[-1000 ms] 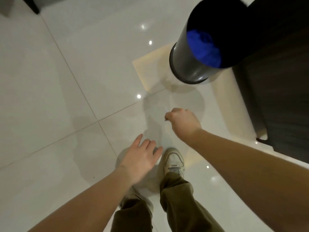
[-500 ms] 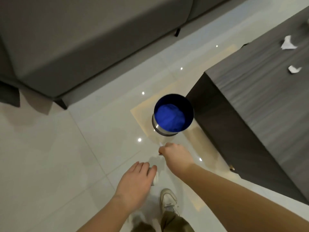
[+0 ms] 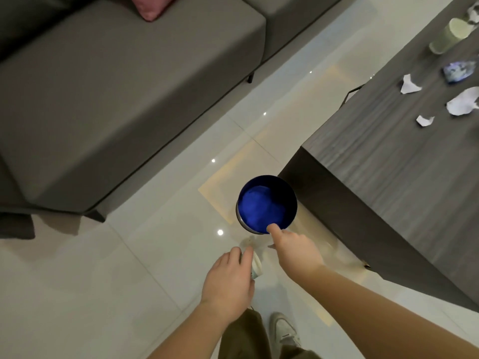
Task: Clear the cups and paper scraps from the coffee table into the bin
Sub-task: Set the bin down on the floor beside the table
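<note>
Sofa (image 3: 116,94) at ten o'clock; open floor (image 3: 160,229) to bench (image 3: 388,177). Bin (image 3: 267,203), blue-lined, beside bench corner. Scraps (image 3: 461,104) at two o'clock. Left grip (image 3: 228,281) holds white cup (image 3: 256,266); right grip (image 3: 295,251) curled, forefinger at bin rim.

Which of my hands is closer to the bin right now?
Right. The right hand reaches to the bin, its fingertip over the near rim. The left hand sits farther back, holding a paper cup.
</note>
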### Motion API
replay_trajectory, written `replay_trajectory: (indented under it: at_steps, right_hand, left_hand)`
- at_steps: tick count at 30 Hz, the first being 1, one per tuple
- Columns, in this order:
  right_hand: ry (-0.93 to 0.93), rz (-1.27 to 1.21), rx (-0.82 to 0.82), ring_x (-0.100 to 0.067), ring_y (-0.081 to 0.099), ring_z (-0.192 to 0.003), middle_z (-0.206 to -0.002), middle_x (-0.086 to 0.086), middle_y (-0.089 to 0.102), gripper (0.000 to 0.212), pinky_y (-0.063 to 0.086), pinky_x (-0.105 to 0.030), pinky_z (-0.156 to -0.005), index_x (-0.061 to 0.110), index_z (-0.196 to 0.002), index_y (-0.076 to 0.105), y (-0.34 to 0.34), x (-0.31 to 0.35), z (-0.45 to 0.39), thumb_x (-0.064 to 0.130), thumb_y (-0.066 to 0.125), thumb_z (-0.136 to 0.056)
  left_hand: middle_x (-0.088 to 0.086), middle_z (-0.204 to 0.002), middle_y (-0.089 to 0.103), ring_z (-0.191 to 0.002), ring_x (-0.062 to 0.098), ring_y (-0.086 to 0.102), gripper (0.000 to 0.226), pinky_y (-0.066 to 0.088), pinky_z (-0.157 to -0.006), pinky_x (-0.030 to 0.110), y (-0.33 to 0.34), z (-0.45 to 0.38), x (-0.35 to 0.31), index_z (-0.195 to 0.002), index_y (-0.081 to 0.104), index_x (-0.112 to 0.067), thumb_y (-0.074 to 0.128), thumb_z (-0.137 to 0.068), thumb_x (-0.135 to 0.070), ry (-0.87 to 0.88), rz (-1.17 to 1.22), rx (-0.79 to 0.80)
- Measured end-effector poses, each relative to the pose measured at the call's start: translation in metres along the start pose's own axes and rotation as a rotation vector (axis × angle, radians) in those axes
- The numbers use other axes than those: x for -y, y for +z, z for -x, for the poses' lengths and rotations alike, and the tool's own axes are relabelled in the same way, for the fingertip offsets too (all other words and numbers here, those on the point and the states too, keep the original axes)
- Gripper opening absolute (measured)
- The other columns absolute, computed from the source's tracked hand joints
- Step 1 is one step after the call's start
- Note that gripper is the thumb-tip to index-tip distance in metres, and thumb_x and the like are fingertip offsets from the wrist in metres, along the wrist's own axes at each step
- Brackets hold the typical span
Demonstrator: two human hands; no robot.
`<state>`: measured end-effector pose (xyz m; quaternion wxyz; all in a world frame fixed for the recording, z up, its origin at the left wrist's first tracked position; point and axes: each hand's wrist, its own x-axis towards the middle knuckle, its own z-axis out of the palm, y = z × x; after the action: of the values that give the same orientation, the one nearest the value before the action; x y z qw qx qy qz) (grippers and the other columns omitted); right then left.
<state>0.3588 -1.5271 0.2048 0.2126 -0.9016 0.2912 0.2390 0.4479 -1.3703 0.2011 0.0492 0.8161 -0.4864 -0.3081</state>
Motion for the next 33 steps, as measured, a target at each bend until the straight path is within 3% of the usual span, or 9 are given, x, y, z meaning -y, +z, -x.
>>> replay_trajectory:
  at_steps: [3,6,9,14,19,25,30,33]
  right_hand:
    - [0.046,0.001,-0.046,-0.026,0.053,-0.064,-0.08,0.002,0.052,0.033,0.043,-0.036,-0.054,0.019,-0.117,0.037,-0.006,-0.002,-0.016,0.007,0.051,-0.089]
    - [0.099,0.02,-0.047,-0.029,0.054,-0.069,-0.081,0.0,0.055,0.026,0.04,-0.033,-0.057,0.02,-0.111,0.045,-0.012,-0.01,-0.036,0.009,0.05,-0.088]
    - [0.114,0.014,-0.031,-0.03,0.061,-0.079,-0.091,-0.003,0.061,0.024,0.048,-0.034,-0.064,0.022,-0.113,0.047,-0.017,-0.021,-0.054,0.016,0.054,-0.09]
    - [0.166,-0.065,-0.028,-0.027,0.06,-0.077,-0.091,-0.003,0.057,0.013,0.051,-0.035,-0.067,0.018,-0.105,0.047,-0.018,-0.04,-0.077,0.018,0.051,-0.093]
    - [0.207,-0.197,-0.027,-0.026,0.053,-0.07,-0.085,0.0,0.054,0.013,0.048,-0.035,-0.063,0.02,-0.093,0.042,-0.01,-0.059,-0.103,0.011,0.05,-0.089]
    - [0.22,-0.331,0.041,-0.027,0.059,-0.08,-0.093,-0.004,0.057,0.024,0.054,-0.04,-0.068,0.014,-0.112,0.05,0.013,-0.082,-0.143,0.007,0.048,-0.09]
    - [0.169,-0.401,0.046,-0.027,0.06,-0.084,-0.1,-0.01,0.059,0.027,0.054,-0.04,-0.072,0.01,-0.116,0.051,0.036,-0.095,-0.163,0.004,0.052,-0.09]
    - [0.167,-0.447,0.055,-0.028,0.058,-0.102,-0.115,-0.01,0.057,0.035,0.052,-0.039,-0.086,0.011,-0.125,0.047,0.045,-0.1,-0.171,0.008,0.056,-0.09]
  left_hand:
    - [-0.008,-0.117,0.045,-0.101,0.01,0.051,0.062,0.037,-0.074,0.021,-0.009,-0.023,0.008,-0.135,0.026,-0.032,0.058,-0.084,-0.045,-0.136,0.161,-0.014]
    - [-0.011,-0.113,0.05,-0.1,0.01,0.048,0.053,0.04,-0.079,0.025,-0.013,-0.051,0.012,-0.126,0.04,-0.033,0.06,-0.079,-0.046,-0.206,0.258,-0.05]
    - [-0.01,-0.108,0.054,-0.098,0.013,0.048,0.043,0.042,-0.082,0.028,-0.014,-0.077,0.011,-0.115,0.046,-0.032,0.064,-0.077,-0.039,-0.202,0.288,-0.063]
    - [-0.01,-0.117,0.046,-0.093,0.014,0.055,0.053,0.049,-0.071,0.029,-0.017,-0.115,-0.003,-0.117,0.035,-0.036,0.069,-0.077,-0.032,-0.261,0.428,-0.04]
    - [-0.008,-0.124,0.036,-0.089,0.016,0.056,0.067,0.045,-0.067,0.025,-0.007,-0.15,-0.005,-0.13,0.024,-0.038,0.069,-0.08,-0.036,-0.236,0.318,-0.055]
    - [-0.004,-0.127,0.046,-0.104,0.019,0.054,0.06,0.05,-0.083,0.037,0.016,-0.187,0.006,-0.131,0.037,-0.027,0.069,-0.08,-0.028,-0.265,0.304,-0.071]
    - [-0.006,-0.125,0.049,-0.103,0.016,0.054,0.059,0.047,-0.076,0.03,0.034,-0.211,0.01,-0.128,0.037,-0.028,0.072,-0.08,-0.026,-0.272,0.279,-0.036]
    - [-0.005,-0.126,0.051,-0.1,0.018,0.056,0.056,0.047,-0.073,0.031,0.042,-0.224,0.009,-0.128,0.038,-0.028,0.069,-0.081,-0.025,-0.316,0.308,-0.004]
